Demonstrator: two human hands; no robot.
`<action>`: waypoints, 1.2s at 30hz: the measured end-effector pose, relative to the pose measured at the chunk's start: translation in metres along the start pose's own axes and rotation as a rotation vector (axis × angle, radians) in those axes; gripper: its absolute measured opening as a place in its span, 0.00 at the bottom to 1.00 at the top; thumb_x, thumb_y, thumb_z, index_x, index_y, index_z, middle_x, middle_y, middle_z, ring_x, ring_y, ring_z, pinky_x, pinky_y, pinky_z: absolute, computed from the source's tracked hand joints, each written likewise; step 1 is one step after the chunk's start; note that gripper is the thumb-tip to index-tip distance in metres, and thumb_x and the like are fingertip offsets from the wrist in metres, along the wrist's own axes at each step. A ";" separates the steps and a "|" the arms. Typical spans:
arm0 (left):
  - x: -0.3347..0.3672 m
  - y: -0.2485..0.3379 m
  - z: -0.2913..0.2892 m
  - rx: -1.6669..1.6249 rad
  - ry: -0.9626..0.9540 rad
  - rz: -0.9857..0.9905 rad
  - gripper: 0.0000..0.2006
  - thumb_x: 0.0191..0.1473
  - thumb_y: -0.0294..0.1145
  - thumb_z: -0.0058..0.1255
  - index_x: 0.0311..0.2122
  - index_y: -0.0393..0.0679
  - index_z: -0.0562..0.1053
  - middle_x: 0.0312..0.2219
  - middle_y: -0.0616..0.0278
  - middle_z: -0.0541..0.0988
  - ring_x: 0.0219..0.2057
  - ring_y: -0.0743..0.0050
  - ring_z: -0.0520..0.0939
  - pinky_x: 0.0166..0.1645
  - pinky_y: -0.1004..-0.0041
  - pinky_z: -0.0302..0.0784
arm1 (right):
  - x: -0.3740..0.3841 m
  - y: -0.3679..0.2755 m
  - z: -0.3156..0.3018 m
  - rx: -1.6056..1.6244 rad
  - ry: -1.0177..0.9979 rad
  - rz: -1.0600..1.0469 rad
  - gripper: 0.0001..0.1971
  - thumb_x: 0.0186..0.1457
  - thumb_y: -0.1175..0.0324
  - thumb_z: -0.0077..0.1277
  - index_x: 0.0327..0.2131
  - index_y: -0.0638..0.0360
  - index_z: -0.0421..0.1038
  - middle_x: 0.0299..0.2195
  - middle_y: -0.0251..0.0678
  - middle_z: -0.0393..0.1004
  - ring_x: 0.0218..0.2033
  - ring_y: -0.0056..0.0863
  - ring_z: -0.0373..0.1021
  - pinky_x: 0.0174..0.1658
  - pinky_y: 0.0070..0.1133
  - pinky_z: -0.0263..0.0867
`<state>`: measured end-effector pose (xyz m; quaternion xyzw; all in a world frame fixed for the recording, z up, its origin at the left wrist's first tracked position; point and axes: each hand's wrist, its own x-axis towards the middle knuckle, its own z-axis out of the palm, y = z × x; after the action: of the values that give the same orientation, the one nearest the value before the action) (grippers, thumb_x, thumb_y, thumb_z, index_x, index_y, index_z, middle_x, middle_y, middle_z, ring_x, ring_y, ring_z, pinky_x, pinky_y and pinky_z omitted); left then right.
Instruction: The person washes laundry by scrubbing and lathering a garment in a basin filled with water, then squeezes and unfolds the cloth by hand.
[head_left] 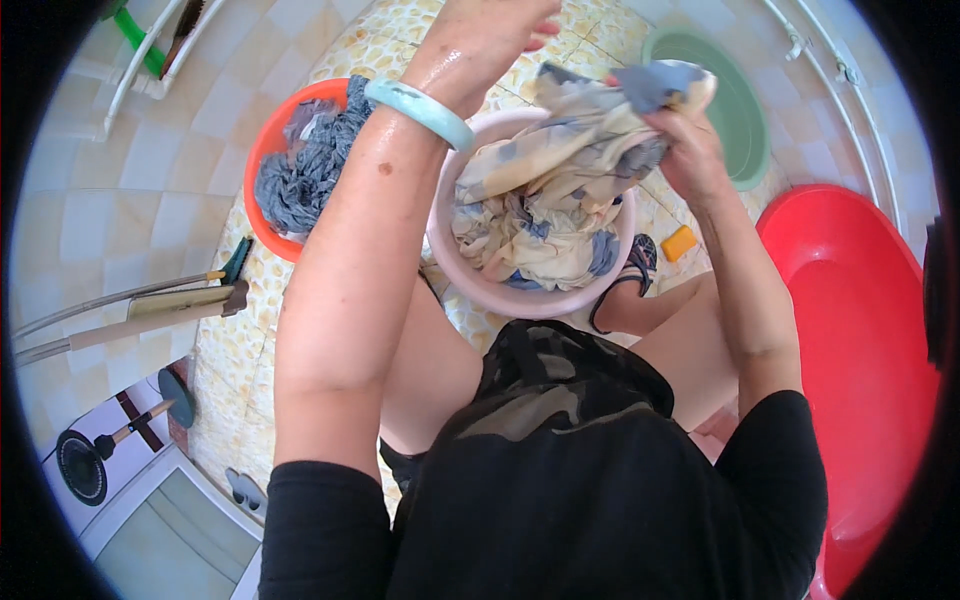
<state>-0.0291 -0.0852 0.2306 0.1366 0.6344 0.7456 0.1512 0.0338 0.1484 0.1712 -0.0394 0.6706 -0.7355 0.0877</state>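
Note:
A cream cloth with blue-grey patches (560, 235) lies bunched in a pale pink basin (468, 282), with one end lifted out over the rim. My right hand (692, 150) is closed around that raised end, above the basin's right side. My left hand (490, 42), wet and with a pale green bangle (418, 113) at its wrist, is up near the top edge of the view. Its fingers are loosely bent and apart from the cloth, with nothing visible in them; the palm is hidden.
Left of the basin, an orange tub (262, 225) holds dark grey-blue cloth (300, 185). A green basin (735, 120) and a large red tub (850, 350) stand to the right. A yellow-orange soap bar (679, 243) lies by my foot. Long-handled tools (130, 320) lean at left.

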 end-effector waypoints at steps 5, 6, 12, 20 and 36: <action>-0.005 -0.029 -0.002 0.684 -0.129 -0.106 0.14 0.49 0.39 0.45 0.30 0.37 0.73 0.24 0.63 0.75 0.27 0.74 0.74 0.37 0.75 0.68 | -0.014 -0.047 -0.018 0.377 -0.097 -0.326 0.20 0.47 0.76 0.35 0.46 0.73 0.59 0.47 0.50 0.63 0.50 0.39 0.61 0.55 0.31 0.53; -0.008 -0.030 0.000 0.866 -0.219 -0.166 0.15 0.48 0.40 0.45 0.29 0.36 0.73 0.22 0.61 0.75 0.25 0.73 0.74 0.35 0.74 0.69 | -0.014 -0.050 -0.022 0.363 -0.090 -0.331 0.20 0.47 0.76 0.35 0.46 0.73 0.59 0.47 0.50 0.63 0.50 0.39 0.61 0.55 0.31 0.53; -0.017 -0.057 0.017 0.810 -0.439 -0.286 0.12 0.47 0.35 0.47 0.30 0.36 0.75 0.21 0.61 0.75 0.24 0.76 0.73 0.32 0.75 0.70 | -0.012 -0.056 -0.032 0.576 -0.066 -0.314 0.20 0.48 0.75 0.32 0.46 0.74 0.58 0.48 0.52 0.62 0.49 0.41 0.62 0.53 0.33 0.57; -0.023 -0.091 0.038 0.795 -0.452 -0.235 0.11 0.45 0.30 0.50 0.35 0.38 0.75 0.25 0.59 0.77 0.28 0.75 0.76 0.37 0.75 0.71 | -0.011 -0.058 -0.036 0.641 -0.081 -0.277 0.22 0.48 0.73 0.33 0.47 0.75 0.57 0.48 0.50 0.62 0.47 0.39 0.63 0.53 0.32 0.57; -0.024 -0.052 0.052 0.608 -0.080 0.376 0.32 0.36 0.40 0.63 0.47 0.38 0.64 0.35 0.59 0.74 0.36 0.71 0.74 0.43 0.74 0.68 | -0.005 -0.072 0.006 0.029 -0.106 -0.287 0.21 0.46 0.75 0.38 0.46 0.74 0.60 0.46 0.49 0.66 0.47 0.35 0.65 0.53 0.28 0.57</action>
<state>0.0162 -0.0393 0.1869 0.3188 0.7847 0.5315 -0.0114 0.0341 0.1495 0.2434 -0.1725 0.6420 -0.7469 0.0173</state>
